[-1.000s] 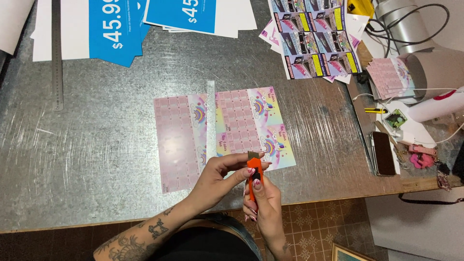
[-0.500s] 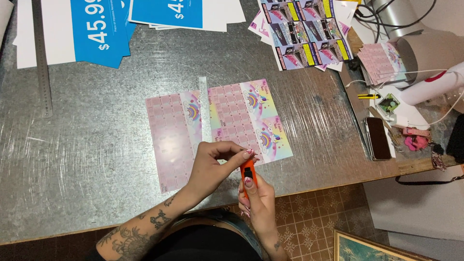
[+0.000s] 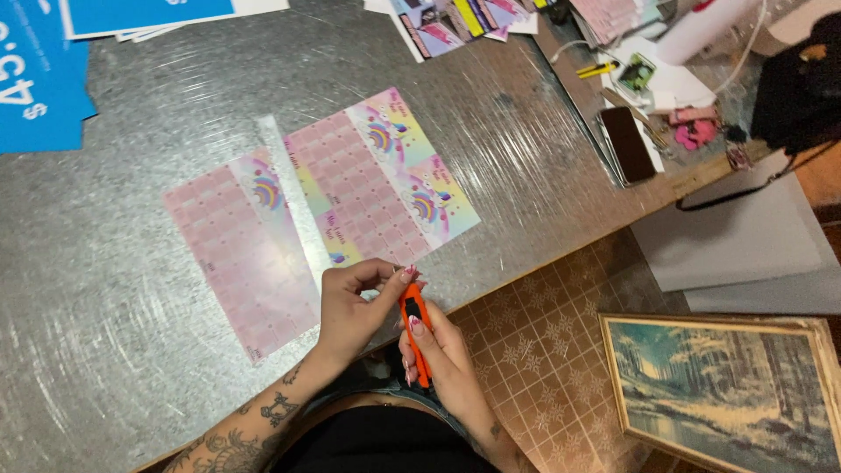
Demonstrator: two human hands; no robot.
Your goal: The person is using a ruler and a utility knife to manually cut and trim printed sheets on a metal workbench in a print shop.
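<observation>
A galvanised metal table [image 3: 131, 368] with a wooden front edge is seen from above, over a brown patterned tile floor [image 3: 543, 368]. A framed landscape picture [image 3: 727, 394] is propped on the floor at lower right, and grey boards [image 3: 745, 236] lie beside the table.

An orange utility knife [image 3: 413, 328] is held just off the table's near edge, over the lap. The right hand [image 3: 442, 359] is wrapped around the knife body, grip clamped, thumb laid on the slider side. The left hand [image 3: 355, 307] is pinched on the knife's top end, fingertips together at the blade tip; whether a blade segment is caught there cannot be told.

Two printed sheets are laid flat on the table just beyond the hands: a pink grid sheet [image 3: 241, 254] on the left, and a pastel sheet with rainbows [image 3: 377, 180] on the right. A clear strip, probably a ruler [image 3: 289, 188], is seen between them, overlapping both.

Judged step: the blade end is being adjusted or checked. For this to be done well, the body should be kept steady in the right hand, the tip pinched from the flat sides only, and the edge pointed away from both palms and the lap.

Further off: blue printed signs [image 3: 39, 83] at upper left, photo sheets [image 3: 455, 17] at top, a dark phone [image 3: 628, 144], a yellow pen [image 3: 596, 68], pink clutter [image 3: 696, 133] and a black bag [image 3: 802, 79] at right.
</observation>
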